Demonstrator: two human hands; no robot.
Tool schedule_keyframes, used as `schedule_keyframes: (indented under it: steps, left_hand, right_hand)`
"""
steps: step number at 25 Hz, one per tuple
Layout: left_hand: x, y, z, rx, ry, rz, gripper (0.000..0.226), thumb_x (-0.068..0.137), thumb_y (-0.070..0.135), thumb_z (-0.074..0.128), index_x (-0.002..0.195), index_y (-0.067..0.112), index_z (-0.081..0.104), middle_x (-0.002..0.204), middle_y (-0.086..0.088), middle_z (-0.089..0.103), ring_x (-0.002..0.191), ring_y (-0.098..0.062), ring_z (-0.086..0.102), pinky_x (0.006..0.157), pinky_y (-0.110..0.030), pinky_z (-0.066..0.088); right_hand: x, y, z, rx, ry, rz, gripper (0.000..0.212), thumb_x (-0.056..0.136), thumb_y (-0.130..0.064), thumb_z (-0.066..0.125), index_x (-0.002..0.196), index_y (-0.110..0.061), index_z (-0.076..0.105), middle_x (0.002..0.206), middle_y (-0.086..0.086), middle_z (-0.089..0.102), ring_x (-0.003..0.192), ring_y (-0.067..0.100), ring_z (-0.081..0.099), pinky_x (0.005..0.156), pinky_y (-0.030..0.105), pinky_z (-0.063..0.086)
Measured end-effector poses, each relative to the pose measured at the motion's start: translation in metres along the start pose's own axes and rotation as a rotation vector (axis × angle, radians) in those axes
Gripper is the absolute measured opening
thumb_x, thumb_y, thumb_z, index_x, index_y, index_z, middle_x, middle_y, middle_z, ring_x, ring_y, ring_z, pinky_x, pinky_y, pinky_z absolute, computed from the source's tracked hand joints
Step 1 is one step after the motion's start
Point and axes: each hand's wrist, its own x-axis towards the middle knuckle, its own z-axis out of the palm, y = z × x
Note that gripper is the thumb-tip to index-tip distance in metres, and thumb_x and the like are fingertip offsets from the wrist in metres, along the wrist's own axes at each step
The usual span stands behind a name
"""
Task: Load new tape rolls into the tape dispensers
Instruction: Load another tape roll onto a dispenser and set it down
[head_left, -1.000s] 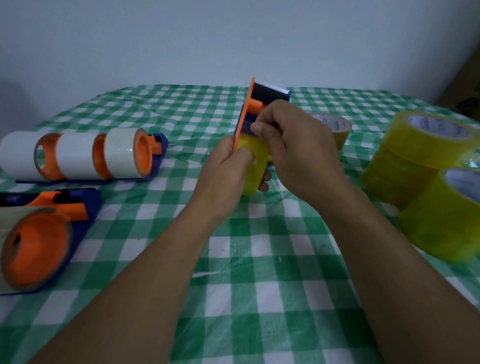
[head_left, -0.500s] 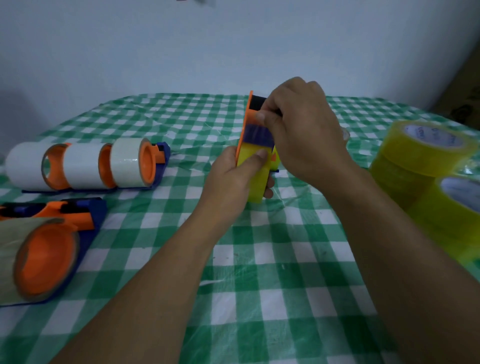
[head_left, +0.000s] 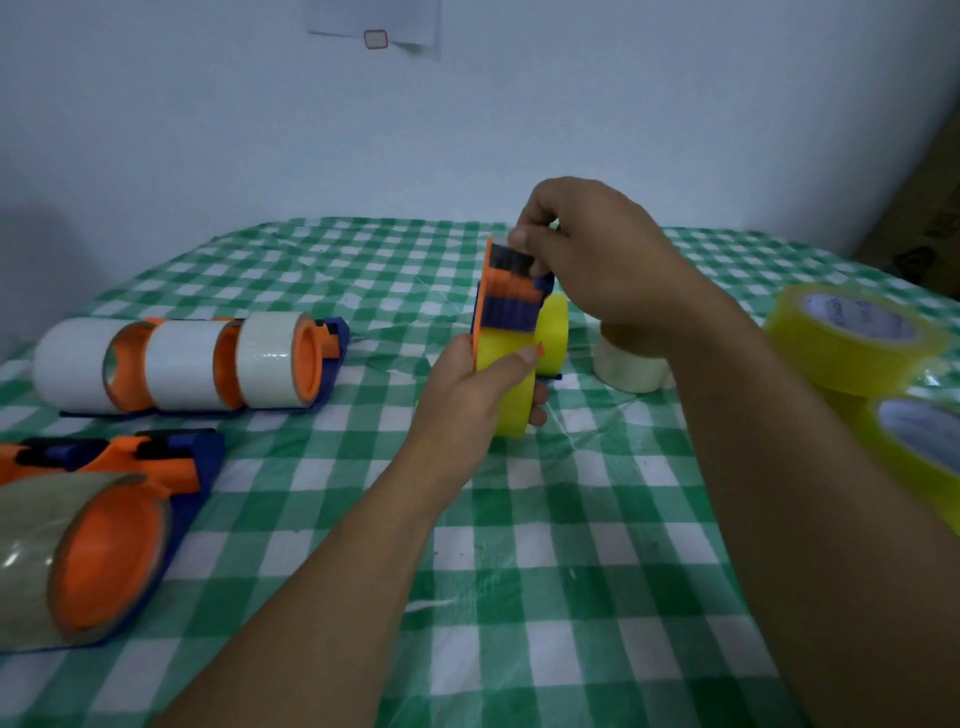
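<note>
The left hand grips the dispenser around its yellow roll, steadying it upright; the right hand, at 12 o'clock, pinches the cutter end, apparently threading tape.

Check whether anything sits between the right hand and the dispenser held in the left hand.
Nothing visible does: the right hand is at the top end of the dispenser, fingers curled on it, while the left hand grips its yellow tape roll.
</note>
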Motion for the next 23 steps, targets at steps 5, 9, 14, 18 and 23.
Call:
schedule_keyframes:
  steps: [5,9,14,18,23]
  left_hand:
    - [0.003,0.000,-0.005,-0.012,-0.024,-0.022,0.014,0.097,-0.007,0.050,0.108,0.000,0.056,0.076,-0.012,0.063,0.057,-0.018,0.061,0.052,-0.028,0.055]
    - [0.003,-0.004,-0.011,0.020,-0.074,-0.048,0.024,0.092,-0.012,0.051,0.110,0.004,0.057,0.074,-0.011,0.068,0.059,-0.022,0.065,0.060,-0.034,0.056]
    - [0.002,-0.006,-0.007,-0.019,-0.110,-0.034,0.032,0.090,-0.016,0.049,0.117,0.001,0.053,0.084,-0.014,0.065,0.065,-0.019,0.065,0.059,-0.030,0.058]
    - [0.001,-0.007,-0.007,-0.037,-0.140,-0.019,0.035,0.086,-0.013,0.057,0.117,0.003,0.053,0.086,-0.013,0.066,0.066,-0.019,0.066,0.060,-0.029,0.058]
    - [0.002,-0.010,-0.008,-0.024,-0.139,0.001,0.043,0.072,0.004,0.059,0.115,0.004,0.056,0.081,-0.008,0.070,0.067,-0.020,0.067,0.061,-0.031,0.058]
  right_hand:
    - [0.006,0.006,0.002,0.052,-0.040,0.025,0.019,0.103,-0.031,0.053,0.092,-0.016,0.060,0.083,-0.002,0.071,0.080,0.019,0.067,0.080,0.043,0.054]
    - [0.009,0.012,0.002,0.153,0.023,0.058,0.020,0.104,-0.026,0.047,0.085,-0.021,0.052,0.090,0.000,0.073,0.076,0.020,0.070,0.081,0.049,0.056]
    - [0.010,0.016,-0.004,0.159,0.093,0.053,0.019,0.105,-0.024,0.047,0.091,-0.015,0.055,0.089,-0.006,0.074,0.069,0.005,0.056,0.070,0.036,0.046]
    - [0.010,0.020,-0.004,0.177,0.089,0.050,0.018,0.105,-0.023,0.048,0.091,-0.014,0.056,0.092,-0.001,0.073,0.072,0.006,0.057,0.067,0.033,0.044]
    - [0.008,0.019,-0.007,0.414,0.085,0.111,0.016,0.103,-0.016,0.054,0.093,-0.005,0.061,0.086,0.001,0.070,0.089,0.013,0.071,0.084,0.041,0.058]
